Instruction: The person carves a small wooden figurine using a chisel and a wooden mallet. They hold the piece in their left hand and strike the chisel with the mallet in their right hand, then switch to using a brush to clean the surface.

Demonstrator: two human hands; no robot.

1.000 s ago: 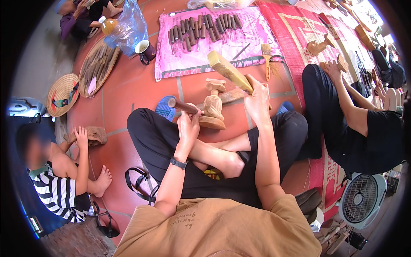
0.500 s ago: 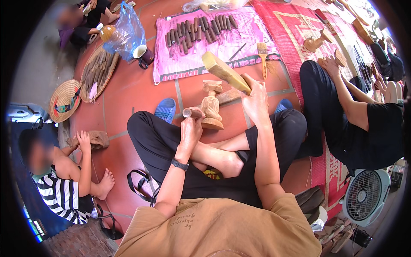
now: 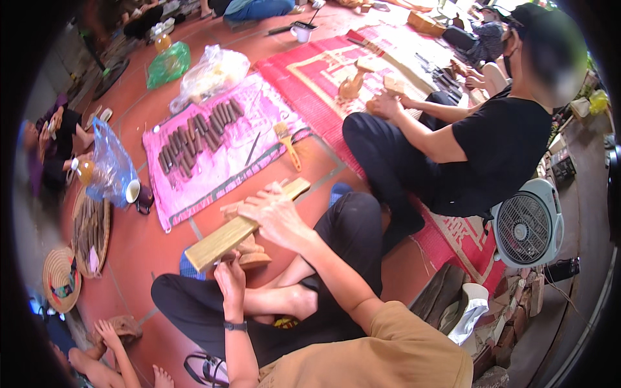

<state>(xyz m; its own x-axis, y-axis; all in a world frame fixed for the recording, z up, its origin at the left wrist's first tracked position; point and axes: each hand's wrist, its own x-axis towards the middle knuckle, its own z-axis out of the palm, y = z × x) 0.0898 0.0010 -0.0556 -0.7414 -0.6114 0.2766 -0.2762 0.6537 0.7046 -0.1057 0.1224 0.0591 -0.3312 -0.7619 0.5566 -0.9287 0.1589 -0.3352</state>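
Your long, flat, pale yellowish wooden mallet block [image 3: 244, 226] lies slanted across the middle of the view, its far end raised toward the upper right and its near end lower to the left, above the red tiled floor [image 3: 139, 242]. Your right hand [image 3: 275, 216] grips it around its upper half. Under it sits the small light-brown carved wooden piece [image 3: 249, 253], chunky and stepped in shape, resting on the floor just in front of your crossed legs. Your left hand [image 3: 229, 279] is at that piece's near edge, fingers curled close against it.
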